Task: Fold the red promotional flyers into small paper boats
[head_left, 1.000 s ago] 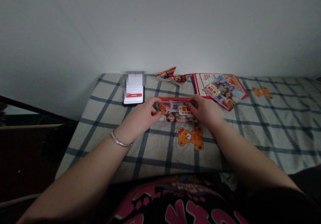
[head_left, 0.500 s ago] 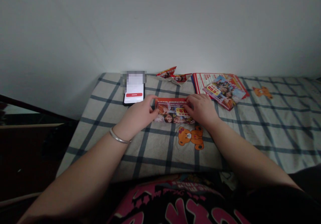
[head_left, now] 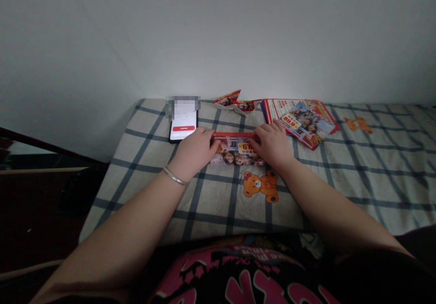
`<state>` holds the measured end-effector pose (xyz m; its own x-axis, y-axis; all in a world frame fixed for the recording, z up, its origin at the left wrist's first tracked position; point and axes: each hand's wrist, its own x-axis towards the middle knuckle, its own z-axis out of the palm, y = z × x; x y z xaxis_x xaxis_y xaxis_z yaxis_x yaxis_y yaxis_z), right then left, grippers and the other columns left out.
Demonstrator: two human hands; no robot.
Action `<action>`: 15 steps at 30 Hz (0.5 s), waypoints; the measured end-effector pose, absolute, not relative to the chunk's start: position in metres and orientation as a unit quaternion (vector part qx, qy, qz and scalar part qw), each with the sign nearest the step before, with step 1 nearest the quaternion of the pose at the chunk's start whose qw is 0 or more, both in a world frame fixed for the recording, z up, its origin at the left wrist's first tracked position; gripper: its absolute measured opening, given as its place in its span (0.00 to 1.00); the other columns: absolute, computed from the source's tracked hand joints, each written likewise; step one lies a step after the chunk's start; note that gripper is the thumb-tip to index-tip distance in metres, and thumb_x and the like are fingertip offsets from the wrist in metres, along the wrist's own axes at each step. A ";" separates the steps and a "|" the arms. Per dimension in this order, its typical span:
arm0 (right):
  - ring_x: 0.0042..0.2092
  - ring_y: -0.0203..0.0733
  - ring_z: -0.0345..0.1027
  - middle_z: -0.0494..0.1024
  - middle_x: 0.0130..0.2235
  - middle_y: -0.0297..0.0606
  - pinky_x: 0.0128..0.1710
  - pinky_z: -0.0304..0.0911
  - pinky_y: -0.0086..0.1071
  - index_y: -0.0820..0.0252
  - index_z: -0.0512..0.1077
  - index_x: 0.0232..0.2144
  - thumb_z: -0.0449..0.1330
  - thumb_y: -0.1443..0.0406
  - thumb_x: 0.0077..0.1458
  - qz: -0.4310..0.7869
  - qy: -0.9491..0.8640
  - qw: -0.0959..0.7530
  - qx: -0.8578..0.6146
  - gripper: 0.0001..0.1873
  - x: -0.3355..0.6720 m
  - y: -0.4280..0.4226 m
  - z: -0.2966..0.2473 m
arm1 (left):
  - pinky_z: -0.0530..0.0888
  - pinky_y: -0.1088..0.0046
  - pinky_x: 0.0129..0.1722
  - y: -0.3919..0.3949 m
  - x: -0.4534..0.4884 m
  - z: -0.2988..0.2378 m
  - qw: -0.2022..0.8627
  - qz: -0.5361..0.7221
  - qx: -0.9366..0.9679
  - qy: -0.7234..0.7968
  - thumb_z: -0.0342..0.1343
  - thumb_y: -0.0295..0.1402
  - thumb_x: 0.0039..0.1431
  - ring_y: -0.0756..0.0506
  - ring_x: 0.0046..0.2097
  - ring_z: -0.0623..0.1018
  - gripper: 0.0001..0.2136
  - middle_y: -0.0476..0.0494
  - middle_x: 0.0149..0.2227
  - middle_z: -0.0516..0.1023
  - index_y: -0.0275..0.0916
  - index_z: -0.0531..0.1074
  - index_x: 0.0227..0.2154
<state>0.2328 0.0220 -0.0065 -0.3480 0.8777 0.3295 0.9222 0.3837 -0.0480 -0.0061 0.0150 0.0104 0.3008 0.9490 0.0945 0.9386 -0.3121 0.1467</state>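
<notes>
A folded red advertising flyer (head_left: 236,149) lies flat on a checked bedsheet (head_left: 211,195) with bear prints. My left hand (head_left: 195,152) rests on the flyer's left end, fingers curled and pressed onto the paper. A silver bangle circles that wrist. My right hand (head_left: 270,143) presses down on the flyer's right end, fingers together along its top edge. Both hands hold the paper against the sheet.
A lit phone (head_left: 183,125) lies just beyond my left hand. A folded paper shape (head_left: 235,103) sits by the wall. A stack of red flyers (head_left: 299,118) lies to the right of my right hand. The bed edge drops off at the left.
The flyer's raised upper part has been laid flat. Both hands slid a little away from me and now press its ends down.
</notes>
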 end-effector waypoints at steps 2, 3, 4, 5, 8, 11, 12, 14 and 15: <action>0.45 0.51 0.68 0.78 0.38 0.41 0.62 0.51 0.52 0.57 0.75 0.33 0.58 0.58 0.62 -0.071 -0.816 0.155 -0.552 0.10 0.232 0.023 -0.007 | 0.75 0.65 0.41 0.015 -0.004 0.010 0.024 0.074 0.803 0.591 0.48 0.40 0.68 0.38 0.45 0.79 0.17 0.34 0.45 0.77 0.33 0.73 0.48; 0.45 0.52 0.68 0.78 0.38 0.41 0.62 0.51 0.53 0.56 0.75 0.34 0.57 0.58 0.62 -0.068 -0.816 0.155 -0.553 0.10 0.232 0.023 -0.007 | 0.75 0.64 0.40 0.015 -0.003 0.010 0.020 0.073 0.803 0.591 0.49 0.41 0.68 0.37 0.45 0.79 0.17 0.34 0.45 0.77 0.33 0.72 0.49; 0.45 0.52 0.68 0.78 0.38 0.41 0.62 0.52 0.53 0.56 0.75 0.33 0.57 0.59 0.62 -0.065 -0.815 0.156 -0.553 0.10 0.232 0.023 -0.008 | 0.75 0.64 0.39 0.015 -0.002 0.010 0.017 0.072 0.803 0.591 0.49 0.41 0.67 0.37 0.45 0.79 0.17 0.33 0.45 0.77 0.32 0.71 0.49; 0.45 0.52 0.68 0.78 0.38 0.41 0.62 0.52 0.53 0.56 0.75 0.33 0.57 0.59 0.62 -0.062 -0.815 0.158 -0.554 0.10 0.232 0.024 -0.008 | 0.75 0.65 0.39 0.014 -0.001 0.009 0.014 0.071 0.803 0.591 0.50 0.41 0.67 0.37 0.44 0.79 0.17 0.33 0.44 0.77 0.32 0.71 0.49; 0.45 0.51 0.68 0.78 0.38 0.41 0.62 0.51 0.52 0.57 0.75 0.34 0.57 0.60 0.62 -0.054 -0.815 0.164 -0.554 0.09 0.233 0.024 -0.008 | 0.75 0.66 0.37 0.013 0.001 0.009 0.014 0.064 0.799 0.597 0.49 0.42 0.68 0.38 0.42 0.80 0.16 0.34 0.42 0.78 0.33 0.70 0.47; 0.44 0.51 0.68 0.78 0.38 0.42 0.63 0.51 0.50 0.58 0.75 0.34 0.59 0.60 0.61 -0.054 -0.817 0.162 -0.551 0.09 0.234 0.024 -0.009 | 0.74 0.66 0.36 0.013 0.001 0.010 0.024 0.063 0.796 0.602 0.50 0.42 0.67 0.39 0.40 0.80 0.15 0.34 0.41 0.79 0.34 0.69 0.45; 0.44 0.51 0.67 0.78 0.38 0.42 0.63 0.51 0.49 0.58 0.75 0.34 0.59 0.60 0.61 -0.055 -0.818 0.162 -0.549 0.09 0.235 0.024 -0.009 | 0.74 0.67 0.36 0.013 0.000 0.010 0.032 0.065 0.794 0.604 0.51 0.42 0.67 0.39 0.40 0.80 0.15 0.35 0.40 0.79 0.34 0.69 0.45; 0.44 0.51 0.67 0.77 0.38 0.42 0.61 0.54 0.48 0.59 0.75 0.35 0.59 0.60 0.61 -0.057 -0.821 0.161 -0.544 0.09 0.235 0.024 -0.009 | 0.72 0.68 0.34 0.014 -0.001 0.011 0.057 0.071 0.787 0.611 0.52 0.41 0.65 0.40 0.39 0.80 0.14 0.38 0.38 0.79 0.35 0.69 0.44; 0.44 0.51 0.66 0.77 0.38 0.42 0.59 0.56 0.47 0.59 0.75 0.35 0.59 0.60 0.61 -0.055 -0.824 0.162 -0.541 0.09 0.236 0.024 -0.009 | 0.72 0.69 0.33 0.015 -0.002 0.011 0.071 0.075 0.782 0.615 0.53 0.42 0.65 0.41 0.37 0.80 0.13 0.39 0.37 0.79 0.36 0.69 0.44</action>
